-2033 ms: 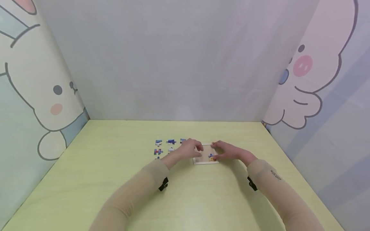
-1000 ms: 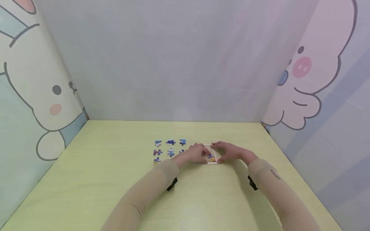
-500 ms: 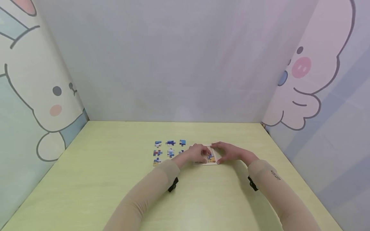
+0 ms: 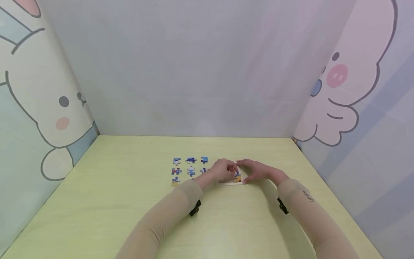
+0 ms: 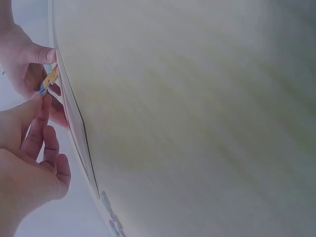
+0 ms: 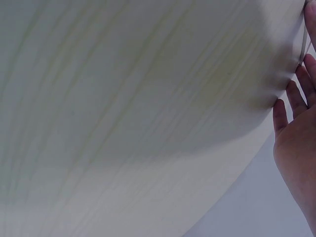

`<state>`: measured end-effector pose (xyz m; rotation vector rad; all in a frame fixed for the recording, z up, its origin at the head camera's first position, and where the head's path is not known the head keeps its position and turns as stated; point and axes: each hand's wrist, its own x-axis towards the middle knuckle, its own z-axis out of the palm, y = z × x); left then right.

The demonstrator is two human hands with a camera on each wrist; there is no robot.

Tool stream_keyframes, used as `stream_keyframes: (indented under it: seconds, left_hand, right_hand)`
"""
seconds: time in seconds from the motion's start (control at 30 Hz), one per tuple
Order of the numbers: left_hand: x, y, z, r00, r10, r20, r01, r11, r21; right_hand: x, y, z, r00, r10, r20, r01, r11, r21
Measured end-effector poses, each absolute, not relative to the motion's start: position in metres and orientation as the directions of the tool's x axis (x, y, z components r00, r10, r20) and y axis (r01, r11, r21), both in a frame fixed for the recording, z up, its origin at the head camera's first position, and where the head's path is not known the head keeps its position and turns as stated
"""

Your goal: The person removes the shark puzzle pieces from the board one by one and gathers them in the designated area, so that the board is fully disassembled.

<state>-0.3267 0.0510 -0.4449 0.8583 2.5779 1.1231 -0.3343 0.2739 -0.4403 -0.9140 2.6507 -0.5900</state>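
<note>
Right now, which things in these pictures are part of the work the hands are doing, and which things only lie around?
In the work:
- left hand, fingers at a puzzle piece
- right hand, at the puzzle tray
- loose puzzle pieces, lying in rows left of the tray

Only around:
- green table
- cartoon wall panels

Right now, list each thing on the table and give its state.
Tray: flat on the table, mostly hidden by the hands.
Piece: at the tray, fingers of both hands on it.
Loose pieces: flat, in rows left of the tray.
Left hand: pinches the piece.
Right hand: rests at the tray's edge.
</note>
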Motion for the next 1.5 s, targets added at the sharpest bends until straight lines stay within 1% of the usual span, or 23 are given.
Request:
stream_keyframes:
  seconds: [0.13,0.37,0.6,1.03,1.2,1.3,1.5]
  left_hand:
    - [-0.323,0.053,-0.442,-0.828,0.559,0.043,0.418,0.563,0.713]
    - [-0.319,0.051,-0.435,-0.855,0.516,0.057,0.373,0.533,0.759]
    - [-0.323,0.041,-0.430,-0.842,0.533,0.089,0.400,0.505,0.765]
    - [-0.320,0.007,-0.417,-0.827,0.560,0.057,0.391,0.499,0.773]
    - [-0.320,-0.009,-0.418,-0.822,0.567,0.057,0.409,0.517,0.752]
    - [-0.320,-0.018,-0.420,-0.824,0.563,0.053,0.410,0.529,0.743]
    - [-0.318,-0.034,-0.427,-0.837,0.546,0.038,0.388,0.545,0.743]
  right_hand:
    - [-0.335,0.274,-0.441,-0.763,-0.633,-0.130,-0.520,0.721,-0.458]
    - [-0.336,0.275,-0.443,-0.776,-0.613,-0.148,-0.499,0.741,-0.449]
    - [-0.334,0.275,-0.441,-0.777,-0.614,-0.142,-0.498,0.736,-0.459]
    - [-0.336,0.274,-0.442,-0.761,-0.632,-0.145,-0.522,0.729,-0.443]
    - [-0.337,0.274,-0.441,-0.752,-0.641,-0.152,-0.531,0.726,-0.437]
    - [-0.338,0.273,-0.440,-0.758,-0.633,-0.156,-0.526,0.735,-0.428]
    - [-0.338,0.267,-0.439,-0.801,-0.576,-0.160,-0.472,0.774,-0.422]
